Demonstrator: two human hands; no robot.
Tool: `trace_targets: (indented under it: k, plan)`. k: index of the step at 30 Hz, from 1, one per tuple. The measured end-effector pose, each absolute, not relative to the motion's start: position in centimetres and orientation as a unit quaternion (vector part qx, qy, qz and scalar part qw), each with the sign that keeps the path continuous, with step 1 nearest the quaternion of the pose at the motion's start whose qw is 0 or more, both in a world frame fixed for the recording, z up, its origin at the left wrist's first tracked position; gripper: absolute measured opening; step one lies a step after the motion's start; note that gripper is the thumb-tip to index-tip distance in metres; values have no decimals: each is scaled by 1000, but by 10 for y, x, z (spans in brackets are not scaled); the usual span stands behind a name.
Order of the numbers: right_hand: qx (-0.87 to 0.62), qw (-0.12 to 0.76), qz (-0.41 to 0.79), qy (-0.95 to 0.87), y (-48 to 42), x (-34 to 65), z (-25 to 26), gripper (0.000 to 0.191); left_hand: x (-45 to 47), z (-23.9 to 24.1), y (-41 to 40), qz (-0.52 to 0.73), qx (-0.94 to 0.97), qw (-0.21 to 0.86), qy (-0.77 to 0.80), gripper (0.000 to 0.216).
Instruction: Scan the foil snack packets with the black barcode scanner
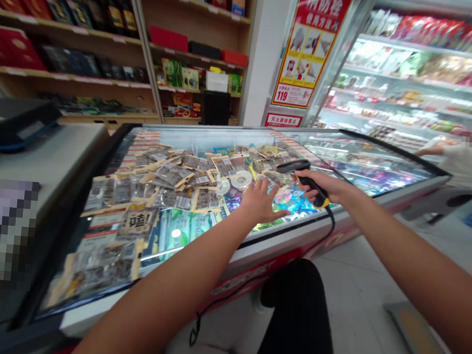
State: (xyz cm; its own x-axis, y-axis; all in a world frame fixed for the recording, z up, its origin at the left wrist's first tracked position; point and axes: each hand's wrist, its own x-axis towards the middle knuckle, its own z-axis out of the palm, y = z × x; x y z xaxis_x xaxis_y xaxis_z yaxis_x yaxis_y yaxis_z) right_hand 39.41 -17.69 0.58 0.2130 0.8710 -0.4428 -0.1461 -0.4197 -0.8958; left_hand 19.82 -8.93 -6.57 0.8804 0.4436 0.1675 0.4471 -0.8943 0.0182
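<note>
Our right hand point(321, 188) is closed around the handle of a corded scanner point(295, 165), held just above the far part of the freezer point(279, 246). Our left hand point(261, 201) is open with the fingers spread, low over the glass lid point(379, 166) beside it; we cannot tell whether it touches. Brown snack packets point(170, 174) lie loose in a heap across the lid, some near the front edge. We judge the main risk to be the cord point(331, 225). It hangs down over the front rim, and a wide sweep of the scanner could drag it across the packets and push some to the floor. A careless swipe of the open hand could scatter the heap too, and leaning weight on the glass might strain it.
</note>
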Motion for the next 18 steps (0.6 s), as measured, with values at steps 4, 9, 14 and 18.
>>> trace_targets:
  k: [4,9,14,18]
  plan:
    - [-628,413,590,-294,-178,380,4,26,200,-68,-97,-75,-969,16,-233,103]
    - [-626,402,603,-288,-179,378,6,26,200,-70,-98,-71,-971,22,-225,102]
    - [-638,390,592,-302,-178,375,9,28,200,-71,-97,-62,-971,12,-229,103]
    - [-635,404,584,-305,-175,376,9,27,200,-65,-99,-77,-969,24,-236,101]
